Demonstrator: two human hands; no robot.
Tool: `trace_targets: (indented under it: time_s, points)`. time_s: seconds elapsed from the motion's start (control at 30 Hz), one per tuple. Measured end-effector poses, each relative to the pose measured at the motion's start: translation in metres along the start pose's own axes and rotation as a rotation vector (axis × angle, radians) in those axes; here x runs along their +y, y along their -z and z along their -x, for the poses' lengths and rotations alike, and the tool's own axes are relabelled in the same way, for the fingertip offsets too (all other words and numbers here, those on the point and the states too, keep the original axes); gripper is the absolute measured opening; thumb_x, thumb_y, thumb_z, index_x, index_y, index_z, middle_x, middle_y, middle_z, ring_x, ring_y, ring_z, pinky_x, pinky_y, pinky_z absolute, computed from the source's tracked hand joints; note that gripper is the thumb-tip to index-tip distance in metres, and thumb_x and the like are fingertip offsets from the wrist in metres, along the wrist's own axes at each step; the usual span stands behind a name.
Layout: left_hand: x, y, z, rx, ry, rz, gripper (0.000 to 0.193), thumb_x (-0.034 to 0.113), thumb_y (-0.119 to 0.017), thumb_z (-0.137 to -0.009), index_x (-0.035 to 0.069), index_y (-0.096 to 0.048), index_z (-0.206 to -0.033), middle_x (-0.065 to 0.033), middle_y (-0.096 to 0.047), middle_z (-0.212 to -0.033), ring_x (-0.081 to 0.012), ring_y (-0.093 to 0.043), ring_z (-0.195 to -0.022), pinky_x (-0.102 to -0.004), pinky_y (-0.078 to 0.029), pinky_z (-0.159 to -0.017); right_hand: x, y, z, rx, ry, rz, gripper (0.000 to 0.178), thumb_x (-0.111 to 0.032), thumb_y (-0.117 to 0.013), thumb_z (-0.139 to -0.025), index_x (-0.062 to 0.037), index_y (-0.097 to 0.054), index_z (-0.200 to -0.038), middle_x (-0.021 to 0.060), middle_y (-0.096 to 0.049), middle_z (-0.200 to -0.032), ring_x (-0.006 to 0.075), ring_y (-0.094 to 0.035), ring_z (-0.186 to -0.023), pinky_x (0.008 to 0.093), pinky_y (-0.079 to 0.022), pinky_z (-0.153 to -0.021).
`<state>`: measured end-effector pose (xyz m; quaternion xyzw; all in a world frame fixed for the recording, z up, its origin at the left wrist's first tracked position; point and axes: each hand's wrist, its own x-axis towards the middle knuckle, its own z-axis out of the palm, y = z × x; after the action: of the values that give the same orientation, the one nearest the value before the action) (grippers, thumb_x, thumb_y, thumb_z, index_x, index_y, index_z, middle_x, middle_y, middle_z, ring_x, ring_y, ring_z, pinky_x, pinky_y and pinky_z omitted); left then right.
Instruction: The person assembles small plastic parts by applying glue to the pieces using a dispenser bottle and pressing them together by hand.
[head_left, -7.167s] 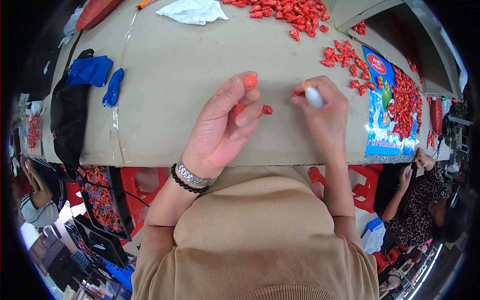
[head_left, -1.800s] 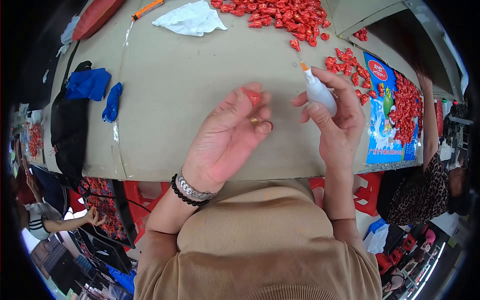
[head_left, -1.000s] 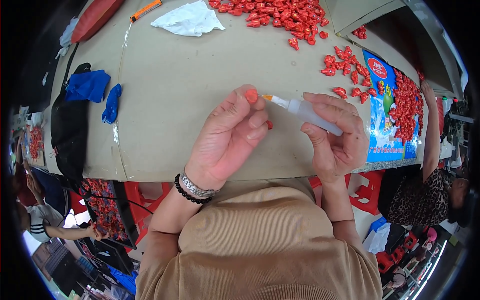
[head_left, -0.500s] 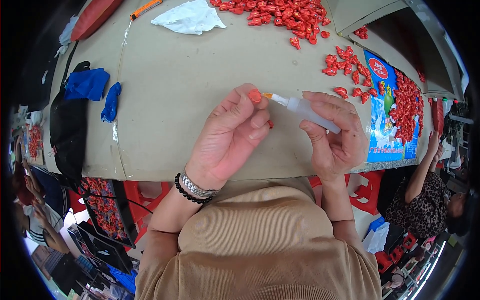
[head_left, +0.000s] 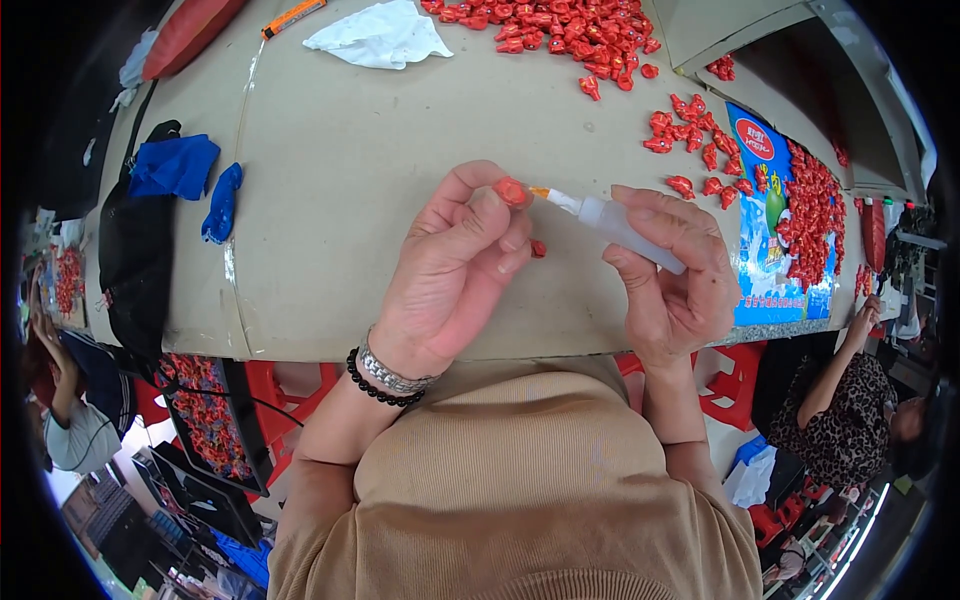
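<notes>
The bottle (head_left: 632, 234) is translucent white, its tip (head_left: 541, 191) orange. The piece (head_left: 511, 191) and pile (head_left: 590, 42) are red. Table (head_left: 330, 200): grey-beige. Sheet (head_left: 757, 272): blue and white, red oval (head_left: 754, 138). Cloth (head_left: 378, 36): white. Rag (head_left: 177, 167): blue. Bag (head_left: 138, 270): black. Band (head_left: 385, 374): silver. Beads (head_left: 367, 391): black. Shirt (head_left: 510, 450): tan, finely ribbed. Co-worker's top (head_left: 848, 415): leopard-spotted.

A small red piece (head_left: 511, 192) is pinched upper centre in the frame; to its right a translucent white bottle (head_left: 617, 230) slants, orange tip (head_left: 541, 192) pointing up-left, at the piece.

Workshop: small red parts (head_left: 590, 45) heaped on work table (head_left: 340, 140), black tray (head_left: 251, 425) of colorful pieces, co-workers (head_left: 838, 405) either side, red stools (head_left: 737, 385).
</notes>
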<state>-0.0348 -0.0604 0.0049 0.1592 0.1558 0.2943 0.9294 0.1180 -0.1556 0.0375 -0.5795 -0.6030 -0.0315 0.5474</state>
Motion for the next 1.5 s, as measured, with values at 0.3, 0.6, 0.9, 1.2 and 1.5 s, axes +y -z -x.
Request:
trace_targets:
  time_s: [0.3,0.6,0.9,1.2,1.5]
  points:
    - [0.0025,-0.0038,0.0009,0.013,-0.03,-0.062,0.016,0.016,-0.061,-0.091,0.01,-0.055,-0.105,0.0008,-0.062,-0.09,-0.01,-0.046,-0.066,-0.0306,-0.043,-0.074,0.0009,0.0012,-0.0012,-0.009,0.018,0.028,0.028,0.011,-0.069,-0.067,0.0047,-0.06,-0.093,0.0203,-0.068,-0.089,0.0281,-0.066,-0.079,0.0308,-0.052,-0.067]
    - [0.0014,-0.0055,0.0013,0.023,-0.063,-0.057,0.015,0.008,-0.056,-0.092,0.007,-0.053,-0.108,-0.0011,-0.058,-0.091,-0.0111,-0.041,-0.07,-0.0234,-0.037,-0.058,-0.0005,0.0013,-0.0006,0.044,0.051,-0.006,0.028,0.009,-0.07,-0.069,0.0048,-0.06,-0.094,0.0213,-0.067,-0.088,0.028,-0.066,-0.078,0.0308,-0.052,-0.064]
    - [0.0033,-0.0038,0.0014,0.021,-0.074,-0.122,0.016,0.016,-0.061,-0.091,0.01,-0.054,-0.104,0.0007,-0.064,-0.094,-0.0095,-0.045,-0.064,-0.0316,-0.043,-0.071,-0.0014,0.0019,0.0008,-0.026,0.012,0.022,0.028,0.002,-0.072,-0.071,0.0033,-0.059,-0.096,0.0213,-0.067,-0.093,0.0281,-0.065,-0.084,0.0314,-0.053,-0.068]
    - [0.0042,-0.0066,-0.0019,0.124,-0.082,-0.082,0.014,0.016,-0.06,-0.092,0.01,-0.055,-0.104,0.0011,-0.062,-0.089,-0.0089,-0.046,-0.066,-0.0259,-0.039,-0.061,0.0002,-0.0003,0.0037,0.067,-0.043,-0.052,0.024,0.008,-0.07,-0.071,0.0045,-0.06,-0.093,0.0205,-0.068,-0.09,0.0268,-0.066,-0.082,0.0291,-0.052,-0.067]
    - [0.0017,0.0,-0.0014,0.043,-0.102,-0.087,0.017,0.017,-0.06,-0.092,0.008,-0.056,-0.106,0.0014,-0.062,-0.087,-0.0099,-0.046,-0.065,-0.0264,-0.039,-0.061,-0.0014,-0.0018,0.0047,0.046,-0.071,-0.067,0.024,0.006,-0.071,-0.072,0.0046,-0.06,-0.094,0.0201,-0.067,-0.09,0.027,-0.066,-0.083,0.0291,-0.052,-0.068]
